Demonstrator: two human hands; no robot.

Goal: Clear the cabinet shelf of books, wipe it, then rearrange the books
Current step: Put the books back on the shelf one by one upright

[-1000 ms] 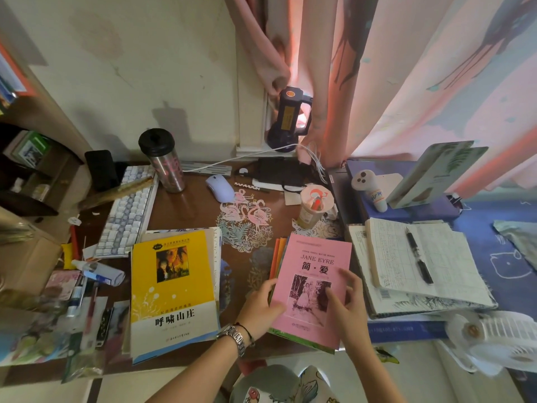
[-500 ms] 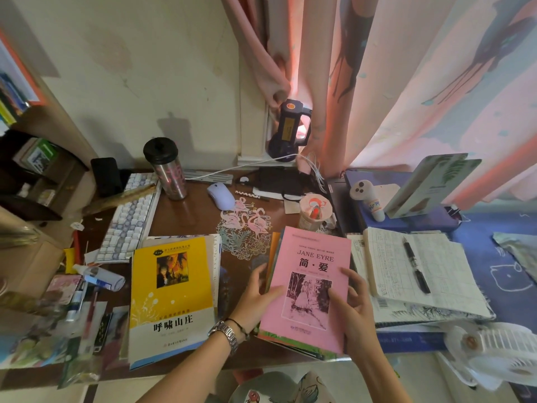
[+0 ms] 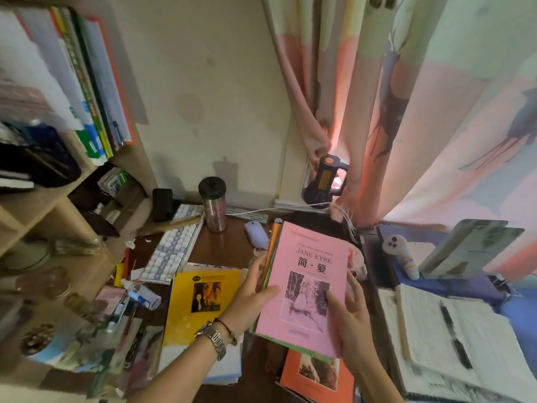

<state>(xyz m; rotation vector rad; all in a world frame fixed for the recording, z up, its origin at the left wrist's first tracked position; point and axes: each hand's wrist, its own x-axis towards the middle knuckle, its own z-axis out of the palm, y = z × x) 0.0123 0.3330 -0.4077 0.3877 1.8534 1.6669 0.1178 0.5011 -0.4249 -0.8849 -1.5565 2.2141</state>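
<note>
**Two hands lift a stack topped by a pink Jane Eyre**

Two hands hold one small stack of books above the table. The left hand (image 3: pixel 252 298), with a metal watch (image 3: pixel 211 341) and a dark cord at the wrist, grips the stack's left edge, thumb lying across the pink cover and fingers behind. The right hand (image 3: pixel 350 321) clasps the lower right side, thumb on the cover and fingers curled round the edge.

The pink book (image 3: pixel 305 286) on top reads "JANE EYRE" with the Chinese title "简·爱" beneath, above a line drawing of figures. Green and orange edges of the books under it show along its left side. Below the stack an orange book (image 3: pixel 316 373) lies on the table (image 3: pixel 226 248).

Just left of the left hand lies a yellow book (image 3: pixel 200 303) with a small dark picture on its cover, resting on other papers. Beyond it are a white keyboard (image 3: pixel 171 254), a steel tumbler (image 3: pixel 213 205) with a black lid, and a pale mouse (image 3: pixel 255 231). A black lamp (image 3: pixel 325 181) stands at the foot of the pink curtain (image 3: pixel 436 112).

To the right, an open notebook (image 3: pixel 453 338) covered in handwriting carries a black pen (image 3: pixel 454 335).

At the left stands the wooden cabinet (image 3: pixel 58 210); its upper shelf holds a leaning row of books (image 3: pixel 96 91), their spines too blurred to read.
</note>
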